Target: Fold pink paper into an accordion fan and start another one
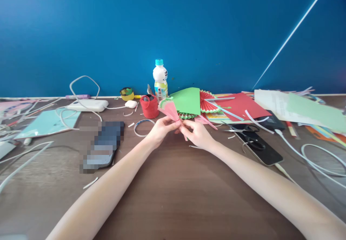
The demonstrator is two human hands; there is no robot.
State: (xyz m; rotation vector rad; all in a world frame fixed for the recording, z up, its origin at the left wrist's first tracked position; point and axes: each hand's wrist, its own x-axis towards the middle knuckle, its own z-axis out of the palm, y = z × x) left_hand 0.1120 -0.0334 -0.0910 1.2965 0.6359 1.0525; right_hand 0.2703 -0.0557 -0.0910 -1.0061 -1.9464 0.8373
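Observation:
A small pleated paper fan, pink with a green and white edge, stands tilted up to the left between my hands. My left hand pinches it near its narrow end. Close beside, my right hand is closed on the same narrow end, fingertips meeting those of the left. A short pink and green bit sticks out below the fingers. Just behind lie a sheet of green paper and a red pleated paper fan with a green edge.
A red pouch and a bottle stand behind my hands. On the left lie a phone and a power strip. To the right are red paper, scissors, another phone and a white cable.

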